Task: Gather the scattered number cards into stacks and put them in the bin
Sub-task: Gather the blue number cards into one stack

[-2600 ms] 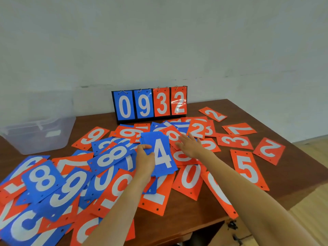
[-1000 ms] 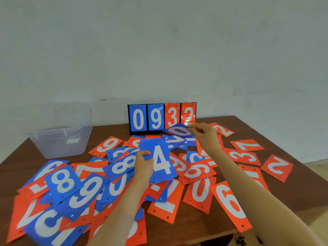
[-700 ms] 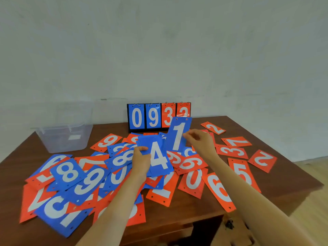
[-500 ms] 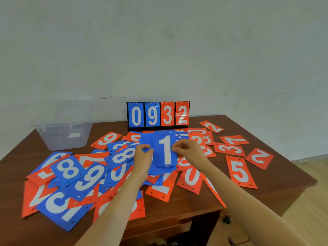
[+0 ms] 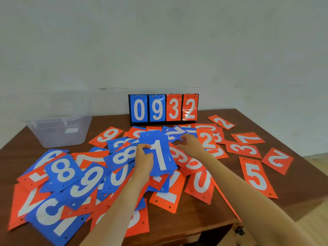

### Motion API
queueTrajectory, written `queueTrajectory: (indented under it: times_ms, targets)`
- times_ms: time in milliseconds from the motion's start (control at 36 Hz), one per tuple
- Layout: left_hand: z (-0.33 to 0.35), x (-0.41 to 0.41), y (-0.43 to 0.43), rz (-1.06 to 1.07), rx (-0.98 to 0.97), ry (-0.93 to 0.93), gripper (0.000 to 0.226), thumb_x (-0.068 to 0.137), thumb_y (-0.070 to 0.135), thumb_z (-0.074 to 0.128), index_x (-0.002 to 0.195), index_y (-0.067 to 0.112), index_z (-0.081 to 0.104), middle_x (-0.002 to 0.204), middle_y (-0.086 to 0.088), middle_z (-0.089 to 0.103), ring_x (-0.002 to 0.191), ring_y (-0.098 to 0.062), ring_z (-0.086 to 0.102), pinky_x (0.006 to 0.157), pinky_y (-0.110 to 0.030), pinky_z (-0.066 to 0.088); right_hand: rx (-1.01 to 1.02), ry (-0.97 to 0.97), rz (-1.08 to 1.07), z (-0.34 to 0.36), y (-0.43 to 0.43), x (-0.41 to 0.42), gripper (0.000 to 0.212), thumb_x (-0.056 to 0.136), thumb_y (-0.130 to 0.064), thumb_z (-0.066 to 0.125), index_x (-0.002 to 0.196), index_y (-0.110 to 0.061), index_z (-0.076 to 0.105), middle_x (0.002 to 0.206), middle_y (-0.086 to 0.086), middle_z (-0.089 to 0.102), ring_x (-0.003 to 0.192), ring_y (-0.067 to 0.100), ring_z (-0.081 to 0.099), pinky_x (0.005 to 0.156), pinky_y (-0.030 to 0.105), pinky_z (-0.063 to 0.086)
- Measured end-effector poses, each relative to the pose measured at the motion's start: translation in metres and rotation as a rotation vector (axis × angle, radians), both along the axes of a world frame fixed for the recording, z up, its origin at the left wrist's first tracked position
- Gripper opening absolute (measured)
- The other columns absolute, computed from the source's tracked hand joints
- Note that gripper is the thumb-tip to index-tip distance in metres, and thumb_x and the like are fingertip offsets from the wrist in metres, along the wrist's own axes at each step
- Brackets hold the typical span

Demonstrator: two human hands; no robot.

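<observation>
My left hand (image 5: 144, 161) grips a stack of blue number cards (image 5: 159, 153) by its left edge, a white 1 on top, held just above the pile. My right hand (image 5: 190, 145) reaches past the stack's right side, fingers curled over the blue cards (image 5: 174, 133) lying behind it; whether it pinches one I cannot tell. Several blue and orange cards (image 5: 88, 180) lie scattered and overlapping across the brown table (image 5: 221, 210). The clear plastic bin (image 5: 58, 129) stands at the table's far left.
A black flip scoreboard (image 5: 163, 109) showing 0 9 3 2 stands at the back edge against the white wall. Single orange cards (image 5: 256, 177) lie spread toward the right side. The table's front and right edges drop off to a wooden floor.
My right hand lifted a blue 1 card from the back, laid it on the stack over the 4, then let go and moved back toward the far blue cards.
</observation>
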State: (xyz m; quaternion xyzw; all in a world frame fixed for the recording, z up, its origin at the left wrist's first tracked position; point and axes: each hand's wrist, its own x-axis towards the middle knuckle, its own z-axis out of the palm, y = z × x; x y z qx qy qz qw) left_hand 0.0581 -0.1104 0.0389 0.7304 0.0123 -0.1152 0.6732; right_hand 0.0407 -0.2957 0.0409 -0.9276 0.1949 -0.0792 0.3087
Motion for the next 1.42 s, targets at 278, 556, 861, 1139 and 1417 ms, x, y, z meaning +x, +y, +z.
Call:
queueTrajectory:
  times_ms: [278, 556, 861, 1139, 1417]
  targets:
    - [-0.019, 0.044, -0.023, -0.052, 0.051, -0.026, 0.032, 0.090, -0.004, 0.041, 0.101, 0.023, 0.052, 0.088, 0.002, 0.053, 0.056, -0.009, 0.044, 0.042, -0.020, 0.034, 0.023, 0.203, -0.208, -0.020, -0.056, 0.093, 0.071, 0.085, -0.035, 0.066, 0.138, -0.004, 0.032, 0.138, 0.017, 0.044, 0.126, 0.032, 0.044, 0.099, 0.038, 0.044]
    - [-0.033, 0.060, -0.033, -0.053, 0.064, -0.026, 0.031, 0.090, -0.004, 0.041, 0.094, 0.025, 0.052, 0.090, 0.013, 0.051, 0.059, -0.010, 0.044, 0.045, -0.021, 0.033, -0.173, 0.248, -0.198, -0.030, -0.073, 0.122, 0.078, 0.070, -0.047, 0.077, 0.129, -0.010, 0.042, 0.130, 0.011, 0.049, 0.124, 0.028, 0.044, 0.104, 0.039, 0.037]
    - [-0.015, 0.041, -0.030, -0.055, 0.035, -0.055, 0.028, 0.093, -0.001, 0.042, 0.102, 0.023, 0.053, 0.092, 0.010, 0.053, 0.060, -0.009, 0.050, 0.043, -0.019, 0.037, -0.121, 0.091, -0.363, 0.000, -0.068, 0.085, 0.017, 0.092, -0.009, 0.049, 0.108, -0.006, 0.056, 0.103, 0.012, 0.063, 0.089, 0.026, 0.061, 0.071, 0.034, 0.052]
    - [0.020, -0.002, -0.017, -0.049, 0.011, -0.102, 0.034, 0.092, -0.004, 0.039, 0.108, 0.023, 0.052, 0.083, 0.001, 0.053, 0.048, -0.009, 0.038, 0.039, -0.019, 0.031, 0.227, -0.339, -0.296, 0.051, -0.035, -0.005, 0.006, 0.092, -0.007, 0.053, 0.092, -0.011, 0.048, 0.084, 0.008, 0.059, 0.064, 0.016, 0.060, 0.052, 0.022, 0.045]
    - [0.048, -0.045, 0.003, -0.007, -0.055, -0.122, 0.035, 0.091, -0.006, 0.036, 0.112, 0.018, 0.050, 0.075, 0.000, 0.048, 0.049, -0.010, 0.038, 0.030, -0.013, 0.029, 0.743, -0.431, -0.032, 0.067, 0.035, -0.100, 0.050, 0.088, 0.007, 0.052, 0.125, -0.020, 0.031, 0.096, 0.011, 0.063, 0.058, 0.016, 0.066, 0.055, 0.025, 0.056]
